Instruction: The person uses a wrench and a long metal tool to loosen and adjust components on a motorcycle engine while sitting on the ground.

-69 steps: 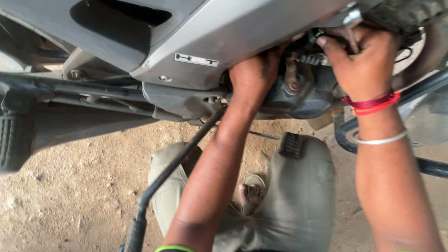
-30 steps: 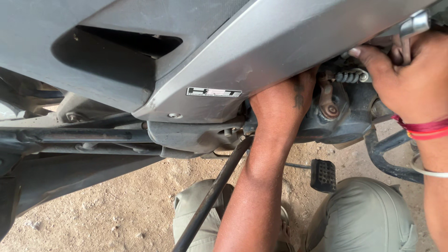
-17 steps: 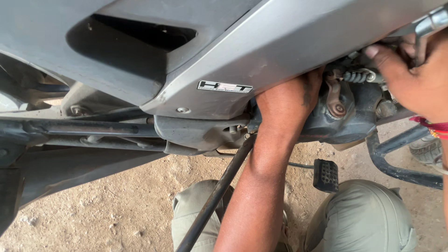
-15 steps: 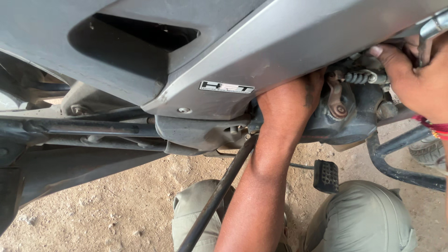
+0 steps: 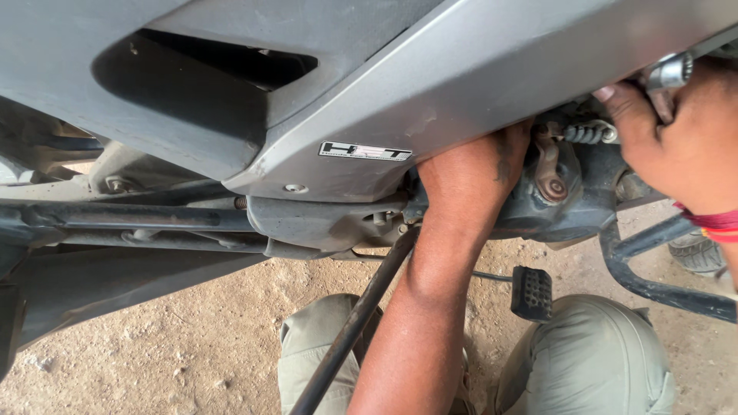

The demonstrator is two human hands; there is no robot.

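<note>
My left hand (image 5: pixel 477 173) reaches up under the grey body panel (image 5: pixel 477 69) of a scooter, against the dark engine casing (image 5: pixel 573 211). Its fingers are hidden behind the panel's edge. At the top right, my right hand (image 5: pixel 688 146) is closed around a chrome socket wrench (image 5: pixel 667 74) just above a small coil spring (image 5: pixel 588 133) and a metal lever (image 5: pixel 547 165). A red band (image 5: pixel 715 223) circles that wrist.
A black rod (image 5: pixel 361 315) slants down beside my left forearm. A ribbed black pedal (image 5: pixel 532 292) and a black tube guard (image 5: pixel 653 288) sit below the engine. My knees in olive trousers (image 5: pixel 592 361) rest over sandy ground (image 5: pixel 169 346). A tyre (image 5: pixel 696 250) shows at right.
The view has drawn closer and drifted left, pushing my right hand to the frame's right edge. Both hands stay at the same spots on the engine.
</note>
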